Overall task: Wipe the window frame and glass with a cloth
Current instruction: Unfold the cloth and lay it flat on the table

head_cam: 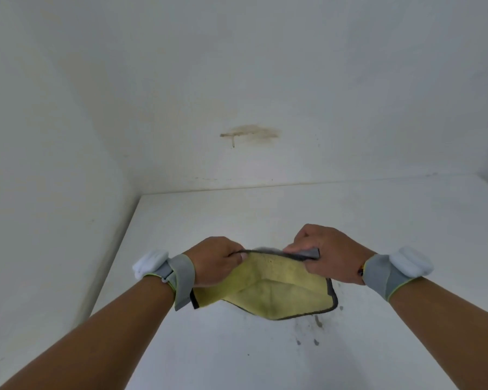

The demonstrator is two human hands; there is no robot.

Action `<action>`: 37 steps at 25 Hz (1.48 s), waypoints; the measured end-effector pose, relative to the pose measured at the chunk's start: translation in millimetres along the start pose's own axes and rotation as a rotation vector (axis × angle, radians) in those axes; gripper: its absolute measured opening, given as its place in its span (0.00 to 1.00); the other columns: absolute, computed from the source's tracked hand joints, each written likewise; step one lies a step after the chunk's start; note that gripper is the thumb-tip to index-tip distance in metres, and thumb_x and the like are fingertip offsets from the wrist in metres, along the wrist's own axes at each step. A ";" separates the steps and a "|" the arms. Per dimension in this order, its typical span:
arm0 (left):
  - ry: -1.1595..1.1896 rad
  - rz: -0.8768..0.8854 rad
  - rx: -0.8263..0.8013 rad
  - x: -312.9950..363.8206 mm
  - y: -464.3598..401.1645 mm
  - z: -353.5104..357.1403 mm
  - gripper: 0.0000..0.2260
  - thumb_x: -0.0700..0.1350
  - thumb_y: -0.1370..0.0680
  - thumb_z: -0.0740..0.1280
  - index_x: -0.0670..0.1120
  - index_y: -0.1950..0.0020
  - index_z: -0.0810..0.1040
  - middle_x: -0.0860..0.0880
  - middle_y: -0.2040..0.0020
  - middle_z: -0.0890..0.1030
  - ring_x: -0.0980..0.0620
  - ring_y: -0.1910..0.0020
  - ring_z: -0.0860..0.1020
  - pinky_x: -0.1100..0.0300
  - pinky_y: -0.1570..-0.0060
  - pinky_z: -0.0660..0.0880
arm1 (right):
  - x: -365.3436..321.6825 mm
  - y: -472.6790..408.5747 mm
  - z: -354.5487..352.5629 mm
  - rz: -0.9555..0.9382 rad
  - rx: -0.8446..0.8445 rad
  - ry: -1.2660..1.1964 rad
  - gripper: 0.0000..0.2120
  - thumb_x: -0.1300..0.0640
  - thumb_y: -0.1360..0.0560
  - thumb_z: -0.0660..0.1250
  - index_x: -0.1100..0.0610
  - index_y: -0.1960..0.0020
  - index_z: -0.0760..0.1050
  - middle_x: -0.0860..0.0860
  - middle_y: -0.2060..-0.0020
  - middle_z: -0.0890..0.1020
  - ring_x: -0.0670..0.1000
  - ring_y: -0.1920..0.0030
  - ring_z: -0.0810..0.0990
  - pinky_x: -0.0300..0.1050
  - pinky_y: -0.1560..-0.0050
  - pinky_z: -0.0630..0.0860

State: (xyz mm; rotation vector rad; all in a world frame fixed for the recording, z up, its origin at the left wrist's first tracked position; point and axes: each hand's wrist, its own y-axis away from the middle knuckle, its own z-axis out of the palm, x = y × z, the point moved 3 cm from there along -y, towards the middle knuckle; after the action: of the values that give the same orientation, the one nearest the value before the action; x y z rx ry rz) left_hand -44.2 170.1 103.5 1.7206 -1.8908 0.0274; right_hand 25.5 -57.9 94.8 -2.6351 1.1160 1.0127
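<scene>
A yellow cloth [268, 288] with a dark grey border hangs between my two hands above a white surface [237, 347]. My left hand [217, 258] grips the cloth's upper left edge with curled fingers. Its upper right edge is pinched in my right hand [327, 251], where a grey corner sticks out past the thumb. The cloth sags open in the middle and shows some dirty marks. No window frame or glass is in view.
A white wall [265, 80] stands ahead with a brownish stain [251, 132] on it. Another white wall [40, 164] closes the left side. Small dark specks [316, 330] mark the white surface below the cloth. Both wrists wear grey bands with white pieces.
</scene>
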 end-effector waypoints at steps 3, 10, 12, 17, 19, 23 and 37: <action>0.008 0.002 -0.094 -11.4 1.6 18.3 0.16 0.51 0.18 0.55 0.45 0.48 0.80 0.49 0.55 0.82 0.50 0.55 0.78 0.54 0.50 0.75 | 9.6 6.0 17.2 -0.030 -0.052 0.047 0.17 0.62 0.26 0.66 0.46 0.42 0.81 0.44 0.48 0.77 0.41 0.47 0.75 0.31 0.45 0.70; -0.203 -0.097 -0.078 -30.0 -37.4 60.1 0.17 0.50 0.18 0.55 0.47 0.39 0.80 0.46 0.44 0.80 0.45 0.44 0.77 0.56 0.45 0.72 | 43.8 -8.8 53.1 0.180 -0.061 0.137 0.14 0.57 0.21 0.61 0.48 0.40 0.81 0.46 0.41 0.81 0.47 0.41 0.78 0.38 0.38 0.71; -0.268 -0.103 0.008 -30.5 -54.8 62.3 0.16 0.49 0.18 0.56 0.48 0.36 0.78 0.45 0.40 0.77 0.44 0.40 0.75 0.55 0.42 0.72 | 53.5 -21.3 57.6 0.212 -0.029 0.272 0.14 0.54 0.20 0.59 0.46 0.39 0.80 0.45 0.37 0.78 0.49 0.37 0.75 0.40 0.36 0.69; -0.259 -0.109 0.149 -36.0 -74.2 44.5 0.12 0.45 0.20 0.59 0.47 0.43 0.80 0.49 0.47 0.80 0.47 0.47 0.77 0.56 0.49 0.74 | 57.0 -38.2 33.1 0.230 0.056 0.250 0.13 0.57 0.21 0.60 0.50 0.42 0.81 0.47 0.42 0.80 0.51 0.41 0.77 0.44 0.39 0.71; -0.267 -0.054 0.111 -39.9 -72.0 37.7 0.10 0.45 0.21 0.60 0.47 0.44 0.79 0.51 0.50 0.78 0.49 0.48 0.76 0.58 0.52 0.71 | 57.0 -39.9 20.3 0.234 0.020 0.189 0.13 0.59 0.22 0.61 0.52 0.42 0.81 0.49 0.44 0.81 0.50 0.46 0.78 0.41 0.44 0.72; -0.345 -0.053 0.101 -48.3 -78.9 25.1 0.09 0.45 0.22 0.62 0.47 0.46 0.79 0.49 0.48 0.78 0.48 0.47 0.76 0.57 0.52 0.71 | 62.1 -61.6 12.4 0.259 -0.041 0.224 0.13 0.62 0.23 0.61 0.54 0.43 0.80 0.51 0.46 0.81 0.51 0.49 0.77 0.38 0.51 0.68; -0.248 -0.035 0.279 -68.7 -73.8 23.9 0.05 0.44 0.23 0.63 0.47 0.51 0.78 0.53 0.58 0.71 0.50 0.56 0.73 0.58 0.57 0.67 | 72.4 -74.9 0.2 0.095 0.039 0.501 0.11 0.58 0.23 0.61 0.50 0.46 0.79 0.47 0.50 0.80 0.51 0.47 0.75 0.41 0.53 0.67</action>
State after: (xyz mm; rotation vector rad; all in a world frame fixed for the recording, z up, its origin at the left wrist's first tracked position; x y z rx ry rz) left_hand 14.4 210.7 28.2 2.0223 -2.1157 0.0698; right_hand 112.5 -47.1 38.6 -2.9087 1.3384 0.3320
